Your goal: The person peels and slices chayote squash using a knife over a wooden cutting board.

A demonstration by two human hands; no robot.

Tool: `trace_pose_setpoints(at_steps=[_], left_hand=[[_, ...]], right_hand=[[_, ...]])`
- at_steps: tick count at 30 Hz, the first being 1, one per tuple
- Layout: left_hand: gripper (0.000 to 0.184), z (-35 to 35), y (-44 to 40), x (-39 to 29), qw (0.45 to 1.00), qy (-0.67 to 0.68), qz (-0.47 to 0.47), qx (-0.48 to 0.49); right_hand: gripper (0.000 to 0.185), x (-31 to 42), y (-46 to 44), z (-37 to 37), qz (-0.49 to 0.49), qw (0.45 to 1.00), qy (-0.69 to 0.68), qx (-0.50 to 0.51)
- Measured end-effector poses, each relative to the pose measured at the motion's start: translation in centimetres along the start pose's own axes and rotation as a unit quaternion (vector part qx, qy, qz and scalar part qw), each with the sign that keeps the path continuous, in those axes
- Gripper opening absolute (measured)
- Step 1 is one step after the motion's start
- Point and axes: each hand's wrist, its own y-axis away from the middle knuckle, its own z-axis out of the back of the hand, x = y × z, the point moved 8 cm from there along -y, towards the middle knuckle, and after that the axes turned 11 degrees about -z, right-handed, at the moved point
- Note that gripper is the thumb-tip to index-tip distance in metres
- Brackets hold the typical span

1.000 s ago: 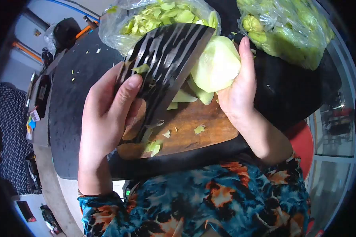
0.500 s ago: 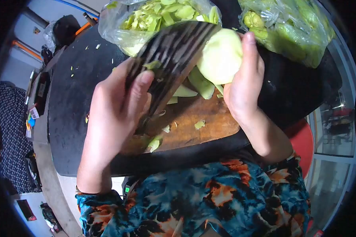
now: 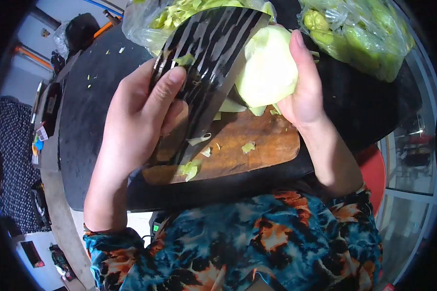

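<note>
Vegetable (image 3: pixel 268 72), pale and peeled, is over the board's (image 3: pixel 272 155) far right part, held by the right hand (image 3: pixel 307 94), thumb up its right side, other fingers mostly hidden. Left hand (image 3: pixel 138 111) grips the knife (image 3: pixel 206 58), thumb on the striped blade, edge right beside the vegetable, can't tell if touching. Scraps (image 3: pixel 248 147) on board; far left bag (image 3: pixel 137 30) holds green pieces, far right bag (image 3: pixel 391 68) green produce (image 3: pixel 316 20).
</note>
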Motion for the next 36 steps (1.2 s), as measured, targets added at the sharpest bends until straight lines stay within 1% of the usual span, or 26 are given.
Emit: trace_pose_setpoints(at_steps=[1,4,6,7,9,11,13,16,19,22,28,31,34,36], left_hand=[[0.023,0.0,0.0,0.5,1.0,-0.013,-0.003,0.0],[0.024,-0.2,0.1,0.9,1.0,-0.03,-0.005,-0.001],[0.024,-0.3,0.0,0.6,0.999,-0.033,-0.008,0.005],[0.024,-0.1,0.0,0.5,0.998,-0.057,-0.007,0.008],[0.025,0.2,-0.3,0.3,0.994,-0.106,-0.006,0.015],[0.025,0.0,-0.5,-0.2,0.995,-0.099,-0.005,0.019],[0.025,-0.5,-0.5,-0.2,0.997,-0.079,0.001,0.021],[0.025,-1.3,-0.6,0.0,0.999,-0.035,0.006,0.022],[0.025,-2.0,-0.9,0.2,0.999,-0.018,-0.005,0.027],[0.024,-2.5,-0.7,0.7,1.0,0.008,-0.001,0.018],[0.024,-3.3,-0.7,0.4,1.0,0.013,-0.006,0.02],[0.024,-3.8,-0.7,0.6,0.999,0.048,0.013,0.0],[0.023,-4.3,-1.0,0.1,0.997,0.073,-0.01,0.03],[0.023,-4.6,-1.1,0.1,0.995,0.091,-0.018,0.023]], right_hand=[[0.048,-0.2,0.0,0.2,0.002,1.0,-0.002,-0.01],[0.046,0.5,0.1,0.1,0.022,0.997,0.068,-0.004],[0.036,1.1,0.3,-0.1,0.039,0.995,0.082,-0.042],[0.031,1.4,0.4,-0.1,0.048,0.993,0.089,-0.06],[0.029,2.0,0.4,-0.5,0.041,0.992,0.109,-0.054],[0.028,2.1,0.4,-0.5,0.037,0.992,0.112,-0.052],[0.029,2.1,0.6,-0.3,0.036,0.993,0.1,-0.056],[0.032,2.0,1.0,0.0,0.08,0.991,0.051,-0.099],[0.05,2.0,1.0,0.4,0.064,0.99,0.096,-0.085],[0.052,1.0,1.0,1.7,0.048,0.995,0.0,-0.092],[0.056,0.8,1.3,2.0,0.084,0.986,-0.059,-0.128],[0.056,0.6,1.4,2.0,0.097,0.978,-0.129,-0.136],[0.053,1.7,1.3,1.8,0.149,0.976,-0.142,-0.073],[0.051,1.9,1.2,1.9,0.162,0.973,-0.157,-0.048]])
